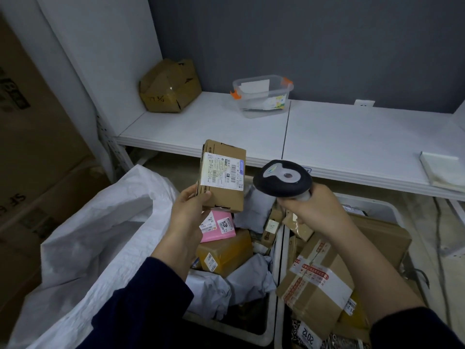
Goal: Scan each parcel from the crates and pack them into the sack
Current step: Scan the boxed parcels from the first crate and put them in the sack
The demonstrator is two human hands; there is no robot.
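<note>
My left hand [190,210] grips a small cardboard parcel [222,176] by its lower end, its white shipping label turned up toward me. My right hand [312,210] holds a black and grey barcode scanner [283,178] just right of the parcel, its head level with the label. Both hover over two white crates: the left crate [270,321] holds a pink parcel [217,227], a yellow-taped box [226,253] and grey mailer bags. The right crate [370,204] is full of brown boxes, one with red-printed tape [314,280]. The open white woven sack [95,235] stands at the left.
A white shelf [314,137] runs behind the crates, carrying a crumpled cardboard box [169,88], a clear plastic tub with orange clips [263,95] and a white tray [442,170] at the far right. Large cardboard cartons [32,137] stack along the left wall.
</note>
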